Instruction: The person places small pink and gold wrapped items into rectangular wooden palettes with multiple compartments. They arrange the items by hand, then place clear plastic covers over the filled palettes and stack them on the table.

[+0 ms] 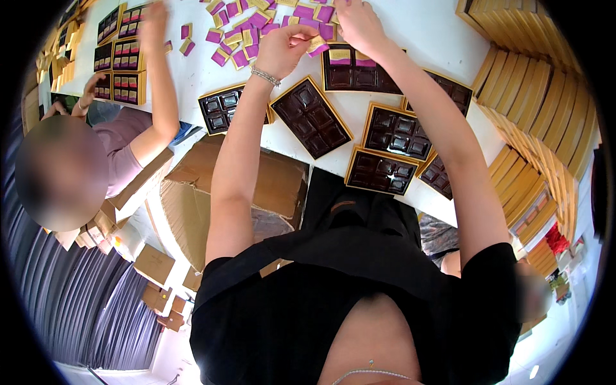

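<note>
Head view: a purple-and-gold piece [317, 47] is pinched by the fingers of the left hand [283, 52], just left of a dark tray [350, 78] on the table [443, 42]. Beyond that tray, the right hand [358, 25] is extended; whether anything is grasped cannot be told.

The left arm [234, 167] and right arm [443, 128] both stretch toward the far side, the right slanting leftward. The left grip [281, 52] is pinched close; the right grip [360, 27] reaches farther, just to its right.
</note>
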`<move>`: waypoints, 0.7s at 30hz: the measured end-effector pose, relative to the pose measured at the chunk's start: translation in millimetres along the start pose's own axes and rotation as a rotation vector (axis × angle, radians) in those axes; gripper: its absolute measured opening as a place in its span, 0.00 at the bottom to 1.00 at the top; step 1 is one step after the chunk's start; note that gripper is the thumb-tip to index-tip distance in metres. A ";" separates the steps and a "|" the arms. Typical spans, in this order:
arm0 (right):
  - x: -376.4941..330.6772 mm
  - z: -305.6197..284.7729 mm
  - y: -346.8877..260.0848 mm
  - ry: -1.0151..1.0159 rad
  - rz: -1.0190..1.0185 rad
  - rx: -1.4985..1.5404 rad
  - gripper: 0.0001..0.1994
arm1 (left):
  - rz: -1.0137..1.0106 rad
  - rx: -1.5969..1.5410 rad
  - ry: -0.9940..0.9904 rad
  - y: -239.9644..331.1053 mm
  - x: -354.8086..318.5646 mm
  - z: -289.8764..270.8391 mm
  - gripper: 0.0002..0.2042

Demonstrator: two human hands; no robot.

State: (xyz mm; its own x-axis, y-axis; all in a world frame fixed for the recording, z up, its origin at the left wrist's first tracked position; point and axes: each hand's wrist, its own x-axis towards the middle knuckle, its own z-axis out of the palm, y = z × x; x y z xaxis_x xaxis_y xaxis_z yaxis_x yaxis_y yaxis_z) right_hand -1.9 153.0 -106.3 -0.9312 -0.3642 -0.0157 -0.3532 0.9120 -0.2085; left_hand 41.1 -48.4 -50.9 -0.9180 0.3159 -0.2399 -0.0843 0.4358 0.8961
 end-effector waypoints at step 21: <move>-252.8 -63.4 84.6 0.390 0.541 0.312 0.18 | 0.707 0.893 0.059 78.4 -14.4 212.7 0.22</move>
State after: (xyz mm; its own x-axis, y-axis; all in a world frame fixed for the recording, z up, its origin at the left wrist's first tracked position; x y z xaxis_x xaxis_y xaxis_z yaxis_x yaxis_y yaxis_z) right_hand 197.9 334.2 -57.9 -0.9529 0.2683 0.1417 0.1527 0.8277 -0.5401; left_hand 130.1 160.5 -56.7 -0.6692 0.6992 0.2517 0.7431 0.6276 0.2323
